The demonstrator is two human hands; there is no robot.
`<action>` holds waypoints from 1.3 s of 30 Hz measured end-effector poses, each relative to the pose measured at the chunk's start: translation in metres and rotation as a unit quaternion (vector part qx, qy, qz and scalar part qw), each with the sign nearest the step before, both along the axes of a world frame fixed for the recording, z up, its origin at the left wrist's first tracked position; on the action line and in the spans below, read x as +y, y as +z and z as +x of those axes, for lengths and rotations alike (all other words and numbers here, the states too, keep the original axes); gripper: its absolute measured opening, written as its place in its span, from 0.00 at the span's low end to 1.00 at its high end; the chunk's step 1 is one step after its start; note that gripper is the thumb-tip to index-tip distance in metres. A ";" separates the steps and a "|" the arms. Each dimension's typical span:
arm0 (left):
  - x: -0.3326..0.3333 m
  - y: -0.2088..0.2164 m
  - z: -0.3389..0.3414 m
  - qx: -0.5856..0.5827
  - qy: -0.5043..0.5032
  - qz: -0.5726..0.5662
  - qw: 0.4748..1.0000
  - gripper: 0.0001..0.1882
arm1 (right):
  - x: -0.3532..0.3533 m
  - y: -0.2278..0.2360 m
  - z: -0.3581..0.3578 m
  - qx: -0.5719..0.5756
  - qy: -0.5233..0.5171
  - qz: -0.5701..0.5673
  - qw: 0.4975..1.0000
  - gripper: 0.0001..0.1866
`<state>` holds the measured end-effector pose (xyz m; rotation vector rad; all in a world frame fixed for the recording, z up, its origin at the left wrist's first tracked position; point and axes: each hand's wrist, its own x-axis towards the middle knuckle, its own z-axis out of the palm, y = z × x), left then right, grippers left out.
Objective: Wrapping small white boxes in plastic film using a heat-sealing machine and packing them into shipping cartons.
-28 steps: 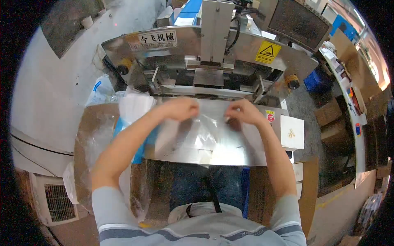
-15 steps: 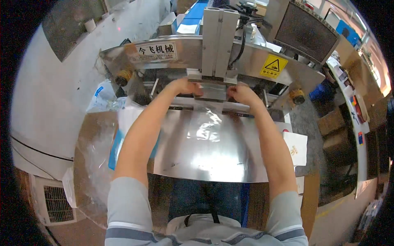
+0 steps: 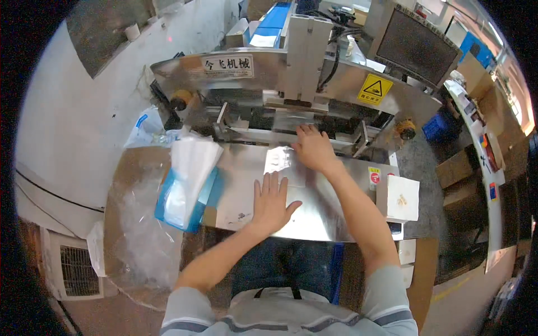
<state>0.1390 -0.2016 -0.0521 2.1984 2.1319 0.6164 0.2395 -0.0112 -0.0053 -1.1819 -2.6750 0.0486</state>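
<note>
Both hands were at the press in the machine; now the left hand (image 3: 272,206) has come back to the steel tabletop (image 3: 238,199), while the right hand (image 3: 314,148) stays just in front of the press (image 3: 292,121). That seems to leave the work in a smoothing or positioning step, with the clear film (image 3: 278,159) lying flat at the centre of the frame, running up toward the press. The left hand is open, palm down with fingers spread, just below the film's bright patch. The right hand has its fingers stretched forward; glare and see-through plastic hide whether they pinch the film, so I cannot tell.

Counted: two hands, one sheet of clear film in view on the tabletop, one press on one upright column (image 3: 308,56) at upper centre, and two black knobs (image 3: 180,100), one on each side. One blue carton (image 3: 168,196) with one white bundle (image 3: 193,159) sits left of centre, one white box (image 3: 402,199) at right, one yellow sign (image 3: 375,89) at upper right.
</note>
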 end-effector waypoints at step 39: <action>-0.038 -0.018 -0.003 -0.256 0.135 0.255 0.923 0.38 | 0.023 0.063 -0.035 -0.077 -0.017 -0.134 0.988 0.35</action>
